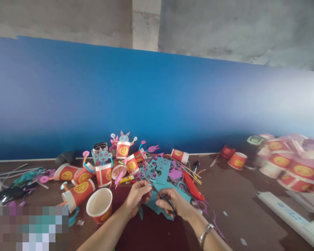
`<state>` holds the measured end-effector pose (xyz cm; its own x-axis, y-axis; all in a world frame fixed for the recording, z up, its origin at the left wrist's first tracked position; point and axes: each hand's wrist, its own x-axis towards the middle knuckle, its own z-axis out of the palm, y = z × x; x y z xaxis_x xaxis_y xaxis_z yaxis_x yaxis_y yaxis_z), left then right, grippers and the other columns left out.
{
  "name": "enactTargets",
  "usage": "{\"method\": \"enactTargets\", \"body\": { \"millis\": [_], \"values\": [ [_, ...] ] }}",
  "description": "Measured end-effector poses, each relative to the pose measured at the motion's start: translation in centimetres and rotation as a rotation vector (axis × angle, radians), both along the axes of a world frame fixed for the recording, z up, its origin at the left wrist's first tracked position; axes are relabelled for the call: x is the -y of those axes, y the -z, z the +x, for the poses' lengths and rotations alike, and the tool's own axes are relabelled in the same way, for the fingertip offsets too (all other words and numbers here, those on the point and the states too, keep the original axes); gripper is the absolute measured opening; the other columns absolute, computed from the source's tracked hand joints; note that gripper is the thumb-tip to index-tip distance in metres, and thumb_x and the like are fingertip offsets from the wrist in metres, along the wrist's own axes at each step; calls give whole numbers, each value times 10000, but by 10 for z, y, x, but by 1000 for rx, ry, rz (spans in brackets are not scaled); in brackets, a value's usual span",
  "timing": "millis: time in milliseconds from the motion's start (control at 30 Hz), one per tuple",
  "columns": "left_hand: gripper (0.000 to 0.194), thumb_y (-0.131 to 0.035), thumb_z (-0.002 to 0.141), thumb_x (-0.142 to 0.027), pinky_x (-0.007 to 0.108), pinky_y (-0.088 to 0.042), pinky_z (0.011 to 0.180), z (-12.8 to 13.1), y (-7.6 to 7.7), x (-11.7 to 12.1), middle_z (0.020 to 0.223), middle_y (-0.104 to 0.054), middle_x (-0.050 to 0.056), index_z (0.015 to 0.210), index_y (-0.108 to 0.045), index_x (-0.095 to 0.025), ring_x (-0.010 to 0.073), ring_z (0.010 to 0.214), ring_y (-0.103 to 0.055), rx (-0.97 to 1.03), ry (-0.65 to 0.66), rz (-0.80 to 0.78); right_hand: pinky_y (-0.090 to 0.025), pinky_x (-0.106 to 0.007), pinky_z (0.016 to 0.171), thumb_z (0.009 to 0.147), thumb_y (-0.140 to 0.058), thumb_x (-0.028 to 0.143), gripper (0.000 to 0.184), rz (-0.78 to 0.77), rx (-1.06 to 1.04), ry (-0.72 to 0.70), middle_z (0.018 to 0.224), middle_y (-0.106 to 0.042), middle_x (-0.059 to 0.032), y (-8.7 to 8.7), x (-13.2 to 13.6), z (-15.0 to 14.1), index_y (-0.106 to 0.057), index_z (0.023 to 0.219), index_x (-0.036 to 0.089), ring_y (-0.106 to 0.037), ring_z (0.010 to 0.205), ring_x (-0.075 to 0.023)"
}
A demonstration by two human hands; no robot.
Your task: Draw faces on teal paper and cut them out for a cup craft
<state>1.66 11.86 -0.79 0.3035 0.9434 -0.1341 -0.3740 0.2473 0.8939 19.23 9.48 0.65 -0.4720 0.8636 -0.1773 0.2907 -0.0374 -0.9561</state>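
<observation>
My right hand is closed on the black handles of a pair of scissors, whose blades point up and left toward my other hand. My left hand pinches a small light-blue paper piece near the blade tips; its exact shape is hard to make out. Beneath both hands lies a larger sheet of light-blue paper with cut edges. Just behind them is a blue strip with drawn faces, among paper scraps. An upright, open paper cup stands left of my left hand.
Red and white cups with paper figures crowd the left. A red tool or case and thin sticks lie right of the scraps. Blurred cup stacks and a white power strip sit far right. A blue partition runs behind.
</observation>
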Motion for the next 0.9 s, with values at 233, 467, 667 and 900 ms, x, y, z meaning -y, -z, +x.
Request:
{"method": "enactTargets", "body": {
  "millis": [233,467,667,900],
  "values": [
    [280,-694,619,-350,160,-261,364,-1,2,0,454,-527,-51,606,-480,-170,34,344,-387,-46,8,24,-300,-178,327,742,-600,464,294,68,61,120,417,-472,72,4,-5,0,-542,748,175,-392,313,-76],
    [173,-572,602,-156,180,-294,344,-4,-12,9,421,-546,-53,774,-551,-152,79,319,-423,-478,128,75,-442,-289,682,740,-575,356,275,617,474,694,840,-656,-59,14,-18,11,-574,965,198,-602,772,-222],
    [236,-480,638,-131,219,-327,377,-21,-17,23,456,-563,-46,855,-555,-187,130,341,-479,-917,248,314,-415,-331,755,696,-582,308,273,604,625,694,916,-670,-91,23,-28,6,-601,943,193,-572,898,-277],
    [204,-599,606,-179,273,-367,585,-29,-22,26,715,-670,44,805,-618,-215,251,713,-627,-1258,110,589,-435,-312,707,675,-492,201,271,576,376,756,804,-656,-57,33,-45,11,-579,930,176,-604,753,-227]
  ]
}}
